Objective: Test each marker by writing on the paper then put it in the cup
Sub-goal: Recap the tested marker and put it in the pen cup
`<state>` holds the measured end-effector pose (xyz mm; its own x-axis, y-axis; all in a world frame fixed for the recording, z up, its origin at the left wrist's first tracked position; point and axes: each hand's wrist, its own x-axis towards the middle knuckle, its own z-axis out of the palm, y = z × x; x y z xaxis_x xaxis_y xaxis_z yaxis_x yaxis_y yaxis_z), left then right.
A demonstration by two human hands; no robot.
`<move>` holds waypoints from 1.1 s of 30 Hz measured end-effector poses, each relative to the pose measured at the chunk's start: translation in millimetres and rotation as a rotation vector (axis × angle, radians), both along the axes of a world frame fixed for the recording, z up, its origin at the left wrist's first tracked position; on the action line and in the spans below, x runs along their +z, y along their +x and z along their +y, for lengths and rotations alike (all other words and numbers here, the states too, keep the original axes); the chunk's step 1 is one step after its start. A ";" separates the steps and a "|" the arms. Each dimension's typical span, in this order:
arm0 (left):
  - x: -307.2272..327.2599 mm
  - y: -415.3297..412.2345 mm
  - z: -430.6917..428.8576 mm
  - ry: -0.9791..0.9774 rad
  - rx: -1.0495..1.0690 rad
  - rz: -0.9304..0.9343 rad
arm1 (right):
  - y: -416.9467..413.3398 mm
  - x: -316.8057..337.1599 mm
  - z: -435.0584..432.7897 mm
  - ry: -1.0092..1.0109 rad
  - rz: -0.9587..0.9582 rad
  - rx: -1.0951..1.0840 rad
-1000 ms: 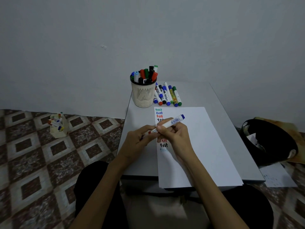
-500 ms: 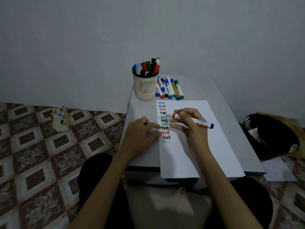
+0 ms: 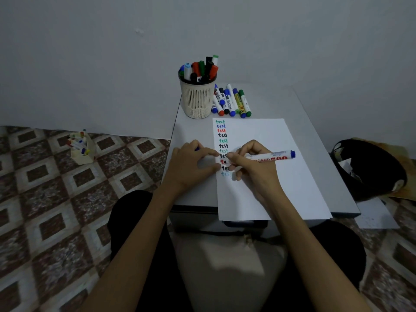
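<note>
A white sheet of paper (image 3: 270,167) lies on the small grey table (image 3: 310,131), with a column of coloured "test" words down its left side. My right hand (image 3: 254,170) grips a white marker with a blue end (image 3: 272,156), its tip down near the lower words. My left hand (image 3: 191,165) rests at the paper's left edge and holds a small blue cap, mostly hidden. A beige mesh cup (image 3: 198,97) with several markers stands at the table's back. Several loose markers (image 3: 231,102) lie beside it.
A small box of markers (image 3: 81,147) sits on the tiled floor at the left. A black bag (image 3: 369,170) lies on the floor at the right, with a loose sheet (image 3: 376,215) near it. My legs are under the table's front edge.
The cap came off the marker into my left hand. My right hand turned the marker and brought its tip down to the paper near the written column.
</note>
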<state>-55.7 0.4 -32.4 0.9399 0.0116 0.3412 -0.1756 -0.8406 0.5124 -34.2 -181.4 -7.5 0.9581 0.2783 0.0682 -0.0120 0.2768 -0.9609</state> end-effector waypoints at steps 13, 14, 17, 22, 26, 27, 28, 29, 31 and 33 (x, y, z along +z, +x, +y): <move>-2.9 0.8 1.1 0.029 -0.010 -0.016 | -0.2 -13.2 6.6 -0.264 -0.072 0.009; -3.3 1.0 1.4 0.027 -0.012 -0.016 | 0.3 -14.6 7.0 -0.275 -0.073 0.008; -4.2 1.8 2.6 0.014 -0.011 -0.012 | 1.0 -16.7 9.2 -0.301 -0.076 0.001; -3.1 0.8 1.5 0.011 -0.011 -0.020 | 0.0 -18.2 9.4 -0.361 -0.156 -0.008; -3.7 1.2 2.0 0.012 -0.007 -0.010 | -0.7 -17.2 11.8 -0.394 -0.228 -0.015; -3.9 1.4 1.9 0.011 -0.006 -0.006 | -0.2 -17.1 11.3 -0.382 -0.219 -0.015; -3.9 1.6 1.9 0.008 -0.005 -0.004 | 0.3 -17.2 10.7 -0.369 -0.204 -0.018; -3.9 1.6 2.0 0.005 -0.005 -0.007 | 0.5 -17.2 10.1 -0.363 -0.194 -0.019; -4.0 1.7 2.7 0.000 -0.006 -0.012 | 0.4 -18.4 10.2 -0.368 -0.213 -0.017; -4.0 1.9 2.8 0.002 -0.006 -0.008 | -0.7 -18.1 10.8 -0.383 -0.244 -0.006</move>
<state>-53.7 3.2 -36.5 0.9372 0.0056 0.3488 -0.1846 -0.8405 0.5094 -35.0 -170.6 -25.5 0.9284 0.3223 0.1850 0.2278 -0.1003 -0.9685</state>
